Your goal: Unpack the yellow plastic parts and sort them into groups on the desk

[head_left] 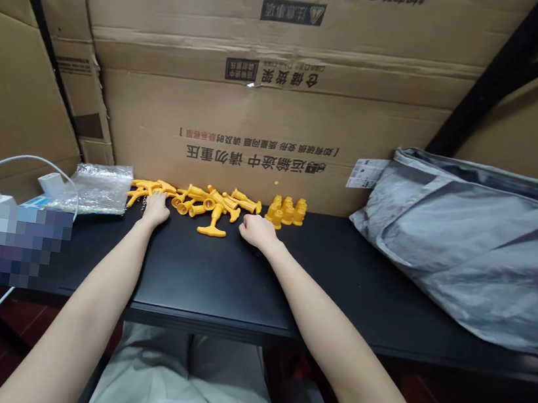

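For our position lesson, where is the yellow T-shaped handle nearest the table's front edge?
In the head view, the yellow handle lies left of centre on the black table, between the left hand and right hand, at the front of the yellow pile.

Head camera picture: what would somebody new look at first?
Probably the bright yellow pieces, heaped on the black table by the left hand and right hand. Next, maybe the big grey bag at the picture's right, then the cardboard with upside-down writing at the back.
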